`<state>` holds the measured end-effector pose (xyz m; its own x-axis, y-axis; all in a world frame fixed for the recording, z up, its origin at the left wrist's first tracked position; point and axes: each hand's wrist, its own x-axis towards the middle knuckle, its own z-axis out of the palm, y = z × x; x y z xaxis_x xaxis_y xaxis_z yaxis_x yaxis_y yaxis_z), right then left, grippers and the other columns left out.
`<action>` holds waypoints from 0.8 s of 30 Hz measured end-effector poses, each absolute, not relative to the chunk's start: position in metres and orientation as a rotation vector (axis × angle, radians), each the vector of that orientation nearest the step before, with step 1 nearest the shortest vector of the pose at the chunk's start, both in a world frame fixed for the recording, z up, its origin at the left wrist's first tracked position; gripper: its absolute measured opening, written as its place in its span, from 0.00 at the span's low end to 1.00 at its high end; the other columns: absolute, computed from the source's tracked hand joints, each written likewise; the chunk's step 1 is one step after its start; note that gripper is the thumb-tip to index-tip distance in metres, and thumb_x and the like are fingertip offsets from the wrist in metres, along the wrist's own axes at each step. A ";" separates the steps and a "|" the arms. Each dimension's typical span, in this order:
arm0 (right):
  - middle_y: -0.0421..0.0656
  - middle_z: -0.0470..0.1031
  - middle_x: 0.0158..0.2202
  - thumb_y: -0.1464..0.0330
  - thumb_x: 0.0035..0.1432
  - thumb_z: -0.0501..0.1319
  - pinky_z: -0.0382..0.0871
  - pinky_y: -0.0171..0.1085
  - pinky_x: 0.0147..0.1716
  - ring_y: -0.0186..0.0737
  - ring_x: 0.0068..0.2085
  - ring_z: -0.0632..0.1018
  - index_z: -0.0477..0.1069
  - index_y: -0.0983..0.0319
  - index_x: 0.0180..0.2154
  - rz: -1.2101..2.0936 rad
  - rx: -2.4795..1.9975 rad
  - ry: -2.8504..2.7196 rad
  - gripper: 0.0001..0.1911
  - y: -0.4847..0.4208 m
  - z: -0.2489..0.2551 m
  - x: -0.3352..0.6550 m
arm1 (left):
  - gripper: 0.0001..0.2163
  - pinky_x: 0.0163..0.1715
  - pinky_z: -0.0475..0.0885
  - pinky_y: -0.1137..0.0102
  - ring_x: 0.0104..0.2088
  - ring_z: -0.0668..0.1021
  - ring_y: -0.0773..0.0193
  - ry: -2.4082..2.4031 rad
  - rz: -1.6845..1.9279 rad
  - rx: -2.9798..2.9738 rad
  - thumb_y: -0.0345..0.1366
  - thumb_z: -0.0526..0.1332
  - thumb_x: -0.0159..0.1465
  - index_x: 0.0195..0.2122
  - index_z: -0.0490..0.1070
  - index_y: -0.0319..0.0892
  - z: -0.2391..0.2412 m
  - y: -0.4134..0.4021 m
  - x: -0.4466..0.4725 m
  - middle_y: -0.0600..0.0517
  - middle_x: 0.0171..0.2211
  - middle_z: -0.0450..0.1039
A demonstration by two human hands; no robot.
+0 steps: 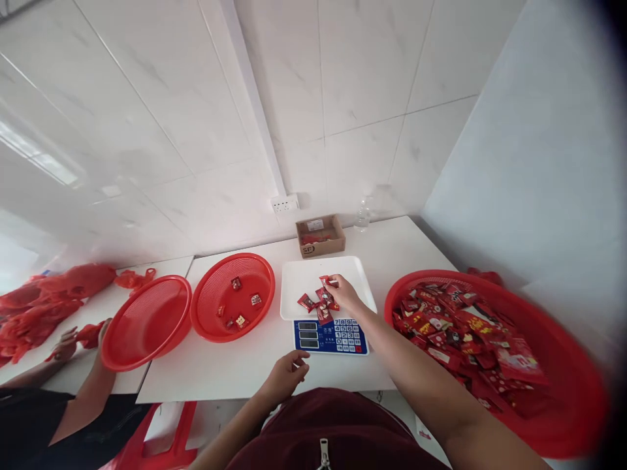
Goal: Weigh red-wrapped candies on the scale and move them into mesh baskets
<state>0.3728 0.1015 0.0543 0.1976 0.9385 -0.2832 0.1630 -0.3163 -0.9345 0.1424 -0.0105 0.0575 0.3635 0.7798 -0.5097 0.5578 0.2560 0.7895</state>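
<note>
Several small red wrapped packets (323, 314) lie in a loose pile on the white tray of a digital scale (294, 274). Over that pile, my right hand (343, 292) pinches one red snack packet (324, 280) between thumb and fingertips. My left hand (287, 375) hovers near the table's front edge, left of the blue keypad (330, 337); its fingers are loosely curled apart and hold nothing. To my right, a big red basin (573, 405) is heaped with red snack packets (460, 320).
Left of the scale stands a red basket (198, 300) with several packets inside, beside another red basket (147, 326). A cardboard box (321, 247) and clear bottle (362, 215) stand near the wall. A co-worker's hands (66, 346) and red plastic bags (53, 297) are at far left.
</note>
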 end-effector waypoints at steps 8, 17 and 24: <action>0.44 0.77 0.39 0.65 0.57 0.53 0.71 0.34 0.30 0.36 0.35 0.78 0.65 0.58 0.44 1.100 -1.685 -1.048 0.12 0.114 0.032 0.373 | 0.17 0.31 0.67 0.71 0.27 0.74 0.67 1.352 0.271 1.374 0.41 0.56 0.57 0.45 0.68 0.41 0.053 -0.016 0.134 0.54 0.31 0.68; 0.45 0.77 0.40 0.67 0.59 0.53 0.66 0.36 0.37 0.42 0.41 0.77 0.71 0.60 0.39 0.782 -2.016 -1.544 0.10 0.096 0.018 0.411 | 0.16 0.31 0.67 0.71 0.28 0.74 0.67 1.351 0.257 1.393 0.39 0.56 0.56 0.45 0.69 0.40 0.054 -0.009 0.144 0.53 0.32 0.70; 0.48 0.75 0.47 0.69 0.59 0.52 0.65 0.38 0.44 0.44 0.47 0.75 0.71 0.60 0.46 0.694 -2.002 -1.725 0.16 0.088 0.017 0.405 | 0.15 0.32 0.68 0.71 0.28 0.75 0.67 1.346 0.237 1.430 0.38 0.56 0.57 0.44 0.70 0.41 0.057 -0.004 0.153 0.54 0.33 0.71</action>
